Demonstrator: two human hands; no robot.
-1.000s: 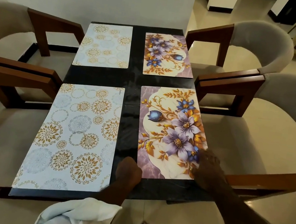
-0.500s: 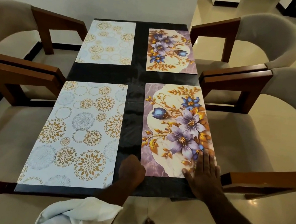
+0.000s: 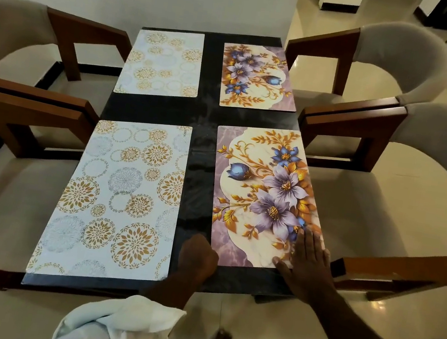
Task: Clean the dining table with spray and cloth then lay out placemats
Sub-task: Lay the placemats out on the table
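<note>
Laying out is at its last step: on the dark glossy rectangular dining table (image 3: pixel 202 148) four mats lie flat, and the right hand (image 3: pixel 307 261), fingers straight and together, presses the purple-and-cream floral rectangular placemat (image 3: pixel 259 192) at the table's 5 o'clock. The left hand (image 3: pixel 198 255) sits curled at that mat's 7 o'clock corner; whether it pinches the edge is hidden. Next, I judge, comes a slight squaring nudge against the white gold-medallion placemat (image 3: pixel 119 197) at 7 o'clock.

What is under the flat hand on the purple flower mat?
The right hand lies flat on the near purple flower placemat, over its near right corner. The print beneath the palm is covered.
</note>
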